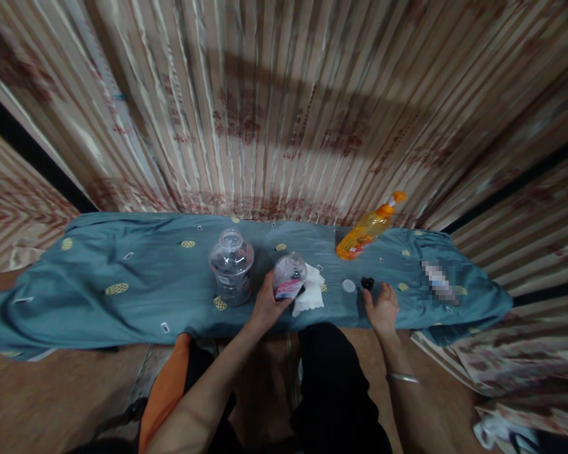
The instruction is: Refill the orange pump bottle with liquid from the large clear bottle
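Bottle [289, 276] gripped by left hand [266, 307]; white cloth [310, 291] beside it, larger jar [231, 265] left; right hand [382, 309] fingers open near black cap [367, 282].

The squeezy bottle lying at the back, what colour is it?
Orange, cap included: the bottle shows best in the head view, lying on the blue cloth.

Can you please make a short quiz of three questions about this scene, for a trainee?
1. True or false: the left hand grips the small clear bottle.
2. What lies nearest the right hand? A) black cap B) orange bottle C) large clear jar
3. Which thing lies just right of the small clear bottle, on the blue cloth?

Key: 1 true; 2 A; 3 the white tissue.
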Demonstrator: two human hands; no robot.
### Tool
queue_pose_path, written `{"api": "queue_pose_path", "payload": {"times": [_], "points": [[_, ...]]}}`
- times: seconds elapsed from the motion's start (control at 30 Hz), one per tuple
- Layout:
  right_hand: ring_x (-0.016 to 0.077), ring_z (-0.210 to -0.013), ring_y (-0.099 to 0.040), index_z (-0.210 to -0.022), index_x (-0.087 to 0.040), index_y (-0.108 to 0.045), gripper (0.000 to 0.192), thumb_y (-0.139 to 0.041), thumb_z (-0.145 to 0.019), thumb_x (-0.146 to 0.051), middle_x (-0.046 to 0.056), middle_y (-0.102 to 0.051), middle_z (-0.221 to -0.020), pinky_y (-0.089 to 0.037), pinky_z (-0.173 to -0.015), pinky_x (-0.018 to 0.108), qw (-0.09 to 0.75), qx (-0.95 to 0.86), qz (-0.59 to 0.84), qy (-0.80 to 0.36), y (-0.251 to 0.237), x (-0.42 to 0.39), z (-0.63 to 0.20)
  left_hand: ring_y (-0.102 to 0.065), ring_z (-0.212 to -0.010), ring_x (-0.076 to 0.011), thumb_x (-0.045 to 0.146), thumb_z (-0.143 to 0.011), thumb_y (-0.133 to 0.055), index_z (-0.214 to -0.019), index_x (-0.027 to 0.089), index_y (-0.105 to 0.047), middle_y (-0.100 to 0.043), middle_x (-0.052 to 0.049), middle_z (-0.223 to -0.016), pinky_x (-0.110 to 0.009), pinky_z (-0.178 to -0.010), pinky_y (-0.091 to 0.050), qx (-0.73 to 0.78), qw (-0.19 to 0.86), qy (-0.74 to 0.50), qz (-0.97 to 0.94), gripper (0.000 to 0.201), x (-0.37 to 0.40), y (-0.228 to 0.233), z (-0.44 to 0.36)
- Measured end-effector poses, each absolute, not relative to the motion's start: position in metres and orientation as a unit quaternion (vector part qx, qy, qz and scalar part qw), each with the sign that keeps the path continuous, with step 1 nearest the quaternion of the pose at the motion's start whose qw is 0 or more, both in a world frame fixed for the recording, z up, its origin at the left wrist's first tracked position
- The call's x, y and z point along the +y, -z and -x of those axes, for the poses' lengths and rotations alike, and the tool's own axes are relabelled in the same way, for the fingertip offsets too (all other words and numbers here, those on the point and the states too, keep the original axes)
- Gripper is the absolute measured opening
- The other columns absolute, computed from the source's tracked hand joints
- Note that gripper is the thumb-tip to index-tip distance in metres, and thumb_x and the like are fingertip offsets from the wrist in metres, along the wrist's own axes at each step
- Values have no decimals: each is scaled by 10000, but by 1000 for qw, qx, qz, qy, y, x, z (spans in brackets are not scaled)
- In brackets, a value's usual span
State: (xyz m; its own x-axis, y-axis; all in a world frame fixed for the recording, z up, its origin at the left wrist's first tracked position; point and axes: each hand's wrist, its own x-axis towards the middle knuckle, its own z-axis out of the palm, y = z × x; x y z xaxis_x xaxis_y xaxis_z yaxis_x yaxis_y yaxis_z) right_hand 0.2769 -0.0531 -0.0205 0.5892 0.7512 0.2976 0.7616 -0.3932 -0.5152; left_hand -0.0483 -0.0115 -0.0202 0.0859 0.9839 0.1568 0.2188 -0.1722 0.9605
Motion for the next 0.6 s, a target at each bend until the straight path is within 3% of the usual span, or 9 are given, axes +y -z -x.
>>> {"api": "queue_pose_path", "payload": {"times": [0.07, 0.17, 0.3, 0.4, 0.5, 0.6], "points": [[397, -1391, -572, -1310, -103, -640, 580, -435, -940, -498, 280, -653, -1407, -455, -1145, 563, 344, -515, 785, 13, 15, -58, -260, -726, -1143, -325, 176, -647, -859, -1293, 218, -524, -737, -111, -1228, -492, -1018, -547, 495, 416, -461, -608, 729, -12, 18, 49], [334, -1118, -737, -1188, -201, -719, 481, -438, -975, -529, 170, -780, -1193, -558, -1015, 499, 338, -594, 727, -57, 5, -58, -219, -732, -1119, -315, 200, -663, -861, -1253, 220, -537, -740, -99, -1213, -485, -999, -558, 500, 417, -461, -603, 674, -12, 15, 51], [316, -1082, -748, -1040, -187, -759, 344, -588, -963, -475, 161, -809, -1095, -546, -964, 404, 222, -623, 740, -122, -4, -50, -169, -727, -1145, -313, 196, -648, -872, -1259, 223, -543, -738, -90, -1230, -476, -1012, -556, 504, 410, -465, -601, 695, -14, 11, 54], [331, -1019, -755, -921, -177, -750, 180, -644, -905, -321, 168, -811, -990, -538, -886, 382, 187, -611, 757, -136, -9, -47, -157, -721, -1164, -314, 196, -651, -876, -1276, 220, -547, -739, -93, -1240, -474, -1030, -547, 505, 404, -466, -604, 706, -17, 7, 56], [313, -985, -754, -945, -177, -734, 197, -579, -910, -293, 159, -805, -984, -536, -872, 377, 211, -604, 757, -135, -15, -45, -160, -726, -1153, -308, 198, -668, -867, -1300, 211, -543, -743, -100, -1237, -467, -1024, -551, 510, 403, -462, -603, 710, -21, 2, 57], [271, -970, -752, -974, -195, -718, 266, -531, -933, -380, 126, -800, -1097, -559, -881, 368, 296, -624, 700, -184, -19, -38, -157, -734, -1133, -302, 203, -658, -871, -1308, 211, -543, -750, -92, -1217, -459, -1008, -559, 515, 403, -458, -602, 728, -27, -5, 59]]}}
